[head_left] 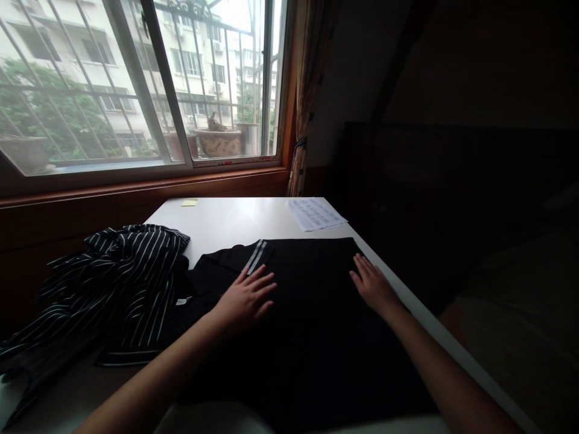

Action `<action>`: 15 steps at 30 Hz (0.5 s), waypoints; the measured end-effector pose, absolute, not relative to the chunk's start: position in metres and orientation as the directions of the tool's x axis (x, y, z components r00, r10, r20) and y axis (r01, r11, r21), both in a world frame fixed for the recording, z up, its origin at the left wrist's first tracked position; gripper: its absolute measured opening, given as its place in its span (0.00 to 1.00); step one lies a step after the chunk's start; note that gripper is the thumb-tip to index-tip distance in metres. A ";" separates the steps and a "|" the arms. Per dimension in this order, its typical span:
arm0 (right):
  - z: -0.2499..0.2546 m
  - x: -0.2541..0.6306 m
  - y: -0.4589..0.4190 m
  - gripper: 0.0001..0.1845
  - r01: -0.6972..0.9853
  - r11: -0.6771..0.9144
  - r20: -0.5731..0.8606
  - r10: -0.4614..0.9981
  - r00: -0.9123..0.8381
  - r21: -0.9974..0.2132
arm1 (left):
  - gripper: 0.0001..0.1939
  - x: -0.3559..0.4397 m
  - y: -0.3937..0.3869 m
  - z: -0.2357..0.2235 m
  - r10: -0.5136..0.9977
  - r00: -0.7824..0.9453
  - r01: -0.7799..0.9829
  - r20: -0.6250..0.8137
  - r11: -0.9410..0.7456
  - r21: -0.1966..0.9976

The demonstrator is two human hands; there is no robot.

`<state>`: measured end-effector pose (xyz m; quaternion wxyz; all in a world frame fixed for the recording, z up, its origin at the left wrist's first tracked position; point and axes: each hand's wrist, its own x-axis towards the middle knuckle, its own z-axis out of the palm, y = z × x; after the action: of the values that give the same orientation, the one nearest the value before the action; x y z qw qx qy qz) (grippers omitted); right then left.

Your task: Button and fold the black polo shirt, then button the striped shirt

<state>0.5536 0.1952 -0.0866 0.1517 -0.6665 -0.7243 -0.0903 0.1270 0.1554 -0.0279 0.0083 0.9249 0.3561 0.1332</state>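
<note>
The black garment (312,325) lies spread flat across the bench (226,214), reaching close to its right edge, the far part of the bench left bare beyond it. It is plain and very dark, with a straight far edge, two pale parallel stripes on a folded part toward its left, and a small white tag (183,301) near its left side. The left hand (246,297) rests on it just beside the stripes, its grip spread, palm down. The right hand (371,283) touches its right side, fingers extended and pinching nothing. A striped garment (122,283) is heaped, crumpled, at the bench's left edge. Printed sheets (315,214) lie near the far right corner, a yellow note (189,202) near the far left.
</note>
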 end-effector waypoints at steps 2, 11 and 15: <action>-0.085 0.512 0.171 0.33 0.961 0.260 0.260 0.938 -0.229 -0.094 | 0.28 0.139 0.122 -0.033 0.631 0.748 0.622 0.205 -0.774 0.115; -0.098 0.532 0.117 0.34 0.941 0.298 0.139 0.951 -0.278 -0.162 | 0.30 0.091 0.073 -0.056 0.612 0.778 0.604 0.144 -0.791 0.098; -0.111 0.609 0.099 0.34 0.960 0.239 0.171 0.962 -0.214 -0.143 | 0.31 0.048 0.064 -0.055 0.655 0.743 0.658 0.140 -0.753 0.028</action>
<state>0.6095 0.0994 -0.1105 0.1122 -0.6170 -0.7789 0.0030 0.0483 0.0638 -0.0549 -0.0118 0.9334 0.3516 0.0704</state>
